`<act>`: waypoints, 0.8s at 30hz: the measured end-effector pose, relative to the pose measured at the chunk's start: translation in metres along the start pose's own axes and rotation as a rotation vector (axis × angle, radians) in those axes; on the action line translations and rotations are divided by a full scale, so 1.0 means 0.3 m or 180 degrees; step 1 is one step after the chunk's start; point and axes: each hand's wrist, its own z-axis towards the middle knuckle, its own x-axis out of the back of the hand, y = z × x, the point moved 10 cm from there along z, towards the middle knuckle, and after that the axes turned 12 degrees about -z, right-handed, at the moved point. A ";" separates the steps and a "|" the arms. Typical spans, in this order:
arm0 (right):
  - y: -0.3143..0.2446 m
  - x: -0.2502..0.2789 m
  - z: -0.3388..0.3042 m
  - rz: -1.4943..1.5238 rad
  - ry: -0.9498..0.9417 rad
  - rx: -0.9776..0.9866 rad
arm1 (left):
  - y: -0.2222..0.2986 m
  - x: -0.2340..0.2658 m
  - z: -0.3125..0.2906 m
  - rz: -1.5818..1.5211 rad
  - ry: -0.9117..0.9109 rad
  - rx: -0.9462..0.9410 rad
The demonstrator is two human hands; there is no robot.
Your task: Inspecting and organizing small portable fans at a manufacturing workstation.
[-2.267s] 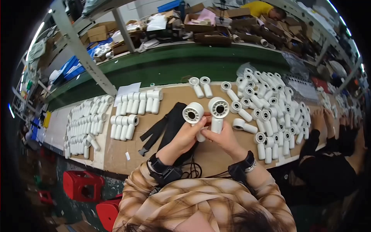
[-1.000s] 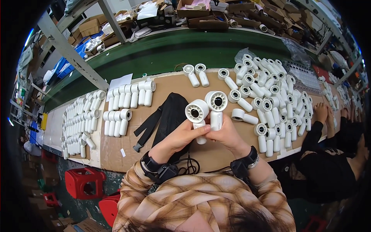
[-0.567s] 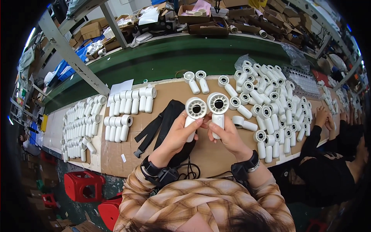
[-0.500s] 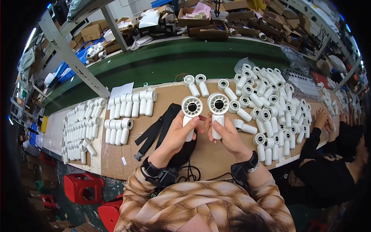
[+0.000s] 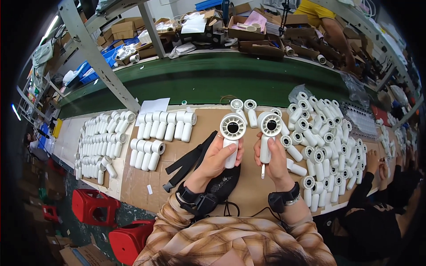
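Observation:
My left hand (image 5: 214, 161) is wrapped round the handle of a white handheld fan (image 5: 238, 119), whose round slotted head with a dark centre faces up. My right hand (image 5: 278, 160) grips a second handheld fan (image 5: 265, 148) by its handle, close beside the first but apart from it. A narrow pale piece (image 5: 263, 171) sticks out below that handle; I cannot make out what it is. Beyond my hands two more fans (image 5: 250, 106) lie on the brown cardboard (image 5: 199, 119). A heap of white fans (image 5: 319, 139) spreads to the right.
Rows of fans (image 5: 153, 126) lie on the left, near a white paper sheet (image 5: 154, 105). A black strap (image 5: 191, 159) and mesh pouch (image 5: 224, 184) lie by my left wrist. A green conveyor belt (image 5: 195, 80) runs behind. Co-workers' hands (image 5: 375, 163) are at far right; red stools (image 5: 95, 206) stand lower left.
My hands have moved slightly apart, each still holding a fan. A narrow piece now shows below the right fan. The view has shifted, and a person in yellow has come in at the back.

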 end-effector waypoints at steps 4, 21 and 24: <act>-0.004 -0.023 0.029 -0.0073 -0.0052 0.0067 | 0.022 0.037 0.004 0.0006 0.0140 -0.0155; 0.026 -0.027 0.070 0.0294 -0.0086 0.0119 | 0.025 0.104 0.011 0.0070 0.0422 -0.0322; 0.007 -0.010 0.065 0.0275 -0.0104 0.0160 | 0.017 0.074 0.025 0.0191 0.0351 -0.0361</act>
